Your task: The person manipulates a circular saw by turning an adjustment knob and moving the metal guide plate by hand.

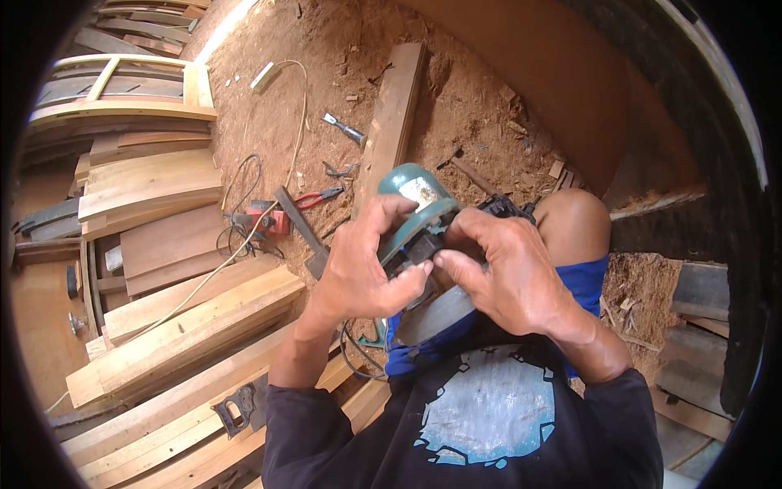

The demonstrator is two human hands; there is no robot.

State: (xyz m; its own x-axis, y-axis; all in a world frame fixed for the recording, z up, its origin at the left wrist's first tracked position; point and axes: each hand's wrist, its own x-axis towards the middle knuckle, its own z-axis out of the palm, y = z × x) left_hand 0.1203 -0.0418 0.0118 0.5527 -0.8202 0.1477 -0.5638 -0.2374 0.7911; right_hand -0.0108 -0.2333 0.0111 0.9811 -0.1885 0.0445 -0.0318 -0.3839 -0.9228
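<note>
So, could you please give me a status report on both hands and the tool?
Left grip closed on teal power tool; right grip on its dark part. Tool held tilted. Nothing seen blocking it; red-handled pliers off to the left.

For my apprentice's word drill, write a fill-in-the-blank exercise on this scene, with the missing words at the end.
1. The left hand and right hand hold a power tool whose rounded housing is coloured ____.
2. The pliers have handles coloured ____.
3. The saw lies nearest the picture's lower ____ corner.
4. The shorts are coloured ____.

Missing words: green; red; left; blue.
</note>
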